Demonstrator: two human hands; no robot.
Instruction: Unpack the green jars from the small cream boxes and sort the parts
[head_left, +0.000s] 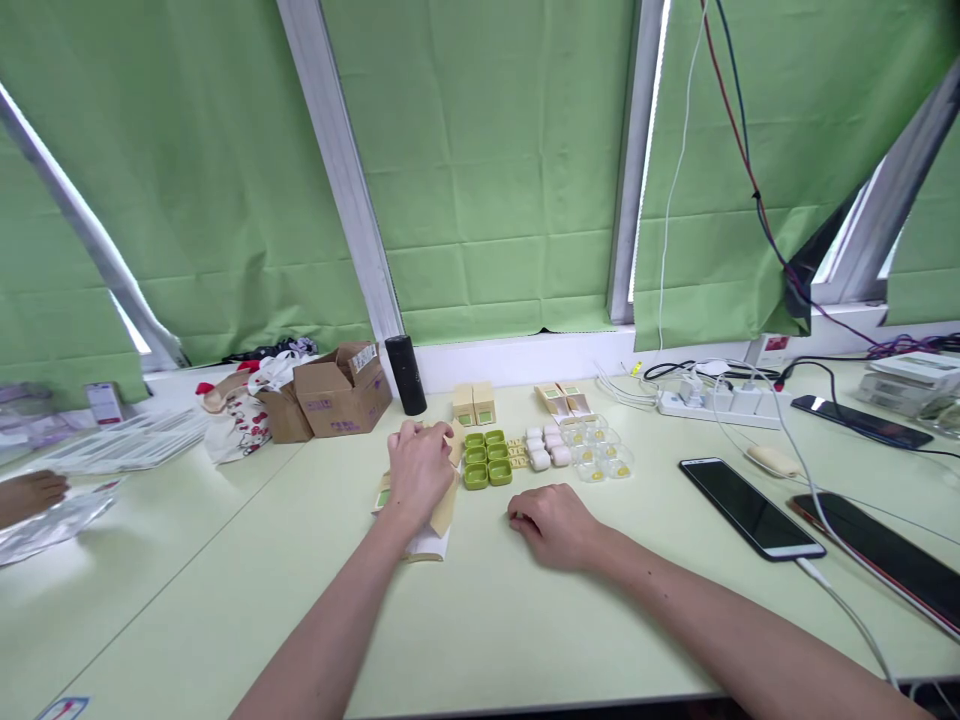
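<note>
My left hand is closed over a pile of tan kraft paper boxes, its curled fingers at a piece of the card; the fingertips are partly hidden. White paper shows below the pile. My right hand rests on the table with its fingers curled in and nothing visible in them. Beyond and between the hands stand several small green square cups. Right of them lie small yellowish printed pieces, white and pinkish rounded blocks and clear plastic cups with yellow centres.
Two kraft boxes and opened ones stand farther back. A black cylinder and a cardboard carton are at the back left. Phones, cables and a power strip occupy the right. Another person's hand is far left.
</note>
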